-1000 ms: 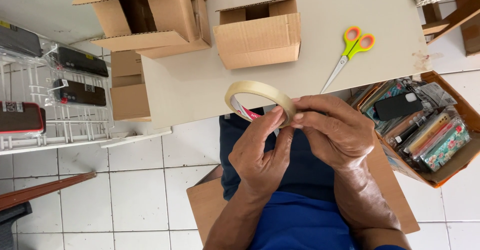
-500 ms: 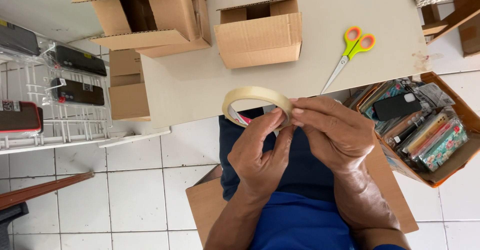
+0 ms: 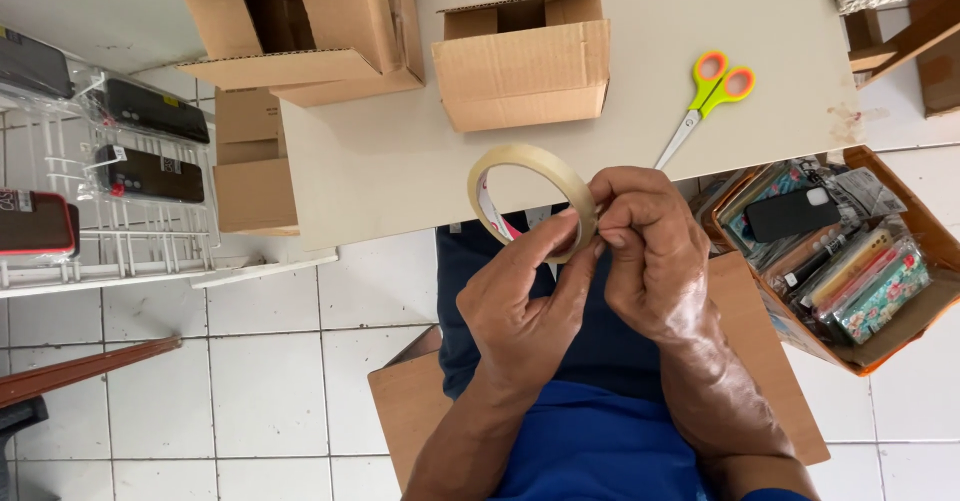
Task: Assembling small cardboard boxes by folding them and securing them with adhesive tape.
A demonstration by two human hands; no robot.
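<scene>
A roll of clear tape (image 3: 520, 166) is held upright over the near edge of a pale table (image 3: 380, 161). My left hand (image 3: 525, 301) grips the roll from below, thumb on its right rim. My right hand (image 3: 650, 251) pinches the roll's right side with its fingertips pressed on the tape surface. A small open cardboard box (image 3: 525, 61) stands on the table just beyond the roll. Scissors with orange and green handles (image 3: 705, 96) lie to the right of that box.
A larger open cardboard box (image 3: 290, 26) lies on its side at the table's far left. A white wire rack (image 3: 110, 211) with phone cases stands at the left. An orange box of packaged phone cases (image 3: 850, 261) sits at the right. White tiled floor lies below.
The roll and both hands have barely shifted. My fingers keep working at the roll's right rim.
</scene>
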